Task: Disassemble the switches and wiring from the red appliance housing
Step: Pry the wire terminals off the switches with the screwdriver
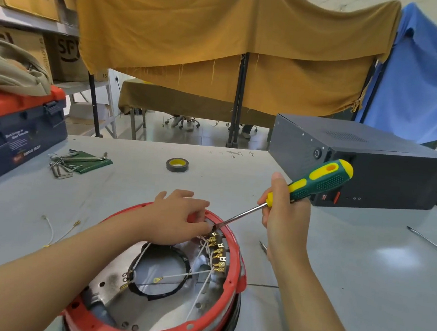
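Note:
The round red appliance housing (231, 268) lies open side up at the near edge of the table. Inside it, white wires (200, 291) run to a row of brass terminals on the switches (218, 253) at the right inner wall. My left hand (180, 217) rests on the far rim, fingers pinching at the top of the switch row. My right hand (285, 217) grips a green and yellow screwdriver (317, 184). Its metal tip touches the housing right next to my left fingertips.
A black metal box (372, 164) stands at the right. A roll of tape (177, 165) and hex keys (73, 162) lie further back, with a toolbox (15, 129) at the left. Loose wire (56, 232) lies left of the housing, a thin rod (431, 243) far right.

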`<state>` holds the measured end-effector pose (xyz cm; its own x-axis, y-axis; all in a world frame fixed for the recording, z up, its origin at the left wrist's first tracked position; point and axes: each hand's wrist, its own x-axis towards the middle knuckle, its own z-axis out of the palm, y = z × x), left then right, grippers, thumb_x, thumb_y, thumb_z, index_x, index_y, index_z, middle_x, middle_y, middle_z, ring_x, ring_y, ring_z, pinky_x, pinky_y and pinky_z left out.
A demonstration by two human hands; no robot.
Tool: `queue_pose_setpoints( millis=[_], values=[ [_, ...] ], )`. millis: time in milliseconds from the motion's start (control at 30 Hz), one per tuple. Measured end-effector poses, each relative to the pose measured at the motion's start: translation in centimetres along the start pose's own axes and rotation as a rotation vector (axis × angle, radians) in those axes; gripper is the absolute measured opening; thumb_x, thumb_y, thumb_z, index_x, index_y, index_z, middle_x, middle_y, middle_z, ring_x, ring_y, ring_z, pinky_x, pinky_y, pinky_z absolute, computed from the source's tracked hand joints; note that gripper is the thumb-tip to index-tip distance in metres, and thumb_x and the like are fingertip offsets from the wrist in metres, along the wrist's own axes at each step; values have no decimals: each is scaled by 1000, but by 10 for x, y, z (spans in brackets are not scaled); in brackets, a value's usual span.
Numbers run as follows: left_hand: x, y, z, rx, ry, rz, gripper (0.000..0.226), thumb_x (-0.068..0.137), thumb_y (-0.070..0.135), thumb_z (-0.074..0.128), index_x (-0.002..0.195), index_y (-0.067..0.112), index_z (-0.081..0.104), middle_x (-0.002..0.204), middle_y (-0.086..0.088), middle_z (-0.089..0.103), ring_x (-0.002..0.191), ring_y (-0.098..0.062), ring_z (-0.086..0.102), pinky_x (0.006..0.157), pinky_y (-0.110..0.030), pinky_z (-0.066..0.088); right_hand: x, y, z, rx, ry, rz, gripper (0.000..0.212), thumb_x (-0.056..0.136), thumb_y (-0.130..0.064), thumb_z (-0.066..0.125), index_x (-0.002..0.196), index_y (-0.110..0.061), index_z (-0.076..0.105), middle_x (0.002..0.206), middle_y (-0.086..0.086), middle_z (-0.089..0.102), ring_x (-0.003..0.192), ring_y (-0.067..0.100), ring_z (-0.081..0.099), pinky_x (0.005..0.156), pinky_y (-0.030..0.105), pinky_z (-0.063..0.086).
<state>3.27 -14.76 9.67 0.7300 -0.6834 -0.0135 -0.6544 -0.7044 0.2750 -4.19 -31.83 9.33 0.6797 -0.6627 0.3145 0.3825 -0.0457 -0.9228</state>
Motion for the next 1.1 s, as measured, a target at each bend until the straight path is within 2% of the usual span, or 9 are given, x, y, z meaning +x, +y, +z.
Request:
queue_pose_setpoints(
  millis=[67,100,167,267,500,700,900,1000,1100],
  values=[
    [-3,1,-1,-11,140,-13,16,93,39,47,94,23,50,104,4,58,114,-21,46,99,-42,37,1,0,0,7,8,7,49,94,-30,54,46,-21,50,39,-8,44,33,3,39,35,13,30],
    [-3,-1,-2,5,228,-36,13,94,35,46,97,23,49,99,3,57,104,-23,49,92,-42,41,1,0,0,4,8,11,48,94,-30,54,47,-20,50,39,-8,44,33,3,39,35,13,30],
    [-5,-5,-1,101,285,-107,25,95,32,42,119,26,48,111,0,55,105,-26,49,92,-43,43,0,0,0,-4,3,22,46,94,-31,54,50,-18,50,39,-9,44,34,3,40,35,13,30],
    [-5,-7,8,214,164,-153,38,99,34,34,136,34,40,129,2,52,116,-25,48,98,-49,41,-1,0,0,-22,-5,23,44,94,-31,53,53,-17,50,39,-10,45,34,3,40,35,13,30],
    [-1,-5,14,151,94,-74,39,101,34,27,141,35,32,140,12,42,133,-18,34,109,-60,21,-1,-1,-1,-22,0,36,43,94,-32,54,55,-15,51,40,-10,45,34,2,41,35,12,31],
    [7,1,9,56,7,50,41,102,33,31,143,38,30,150,17,29,146,-15,12,114,-60,4,1,-5,-4,1,37,34,46,94,-32,55,50,-19,50,41,-8,45,34,3,39,35,14,31],
    [2,-5,7,-95,14,143,44,98,23,42,137,42,39,148,23,33,146,-7,9,116,-54,-5,3,-9,-6,14,-9,14,51,93,-36,56,42,-26,57,42,-6,45,35,4,39,36,15,32],
    [0,-10,3,-151,-11,163,46,97,21,45,136,44,39,148,24,33,145,-2,9,117,-49,-7,3,-11,-8,21,-67,2,45,87,-39,57,44,-24,58,41,-7,39,35,5,35,37,15,30],
    [-1,-9,-1,-183,-52,161,46,96,19,47,133,45,40,148,19,36,144,-2,12,118,-44,-7,3,-12,-9,-3,-130,-43,42,90,-33,58,49,-24,59,40,-10,35,36,5,34,38,14,30]
  ],
)
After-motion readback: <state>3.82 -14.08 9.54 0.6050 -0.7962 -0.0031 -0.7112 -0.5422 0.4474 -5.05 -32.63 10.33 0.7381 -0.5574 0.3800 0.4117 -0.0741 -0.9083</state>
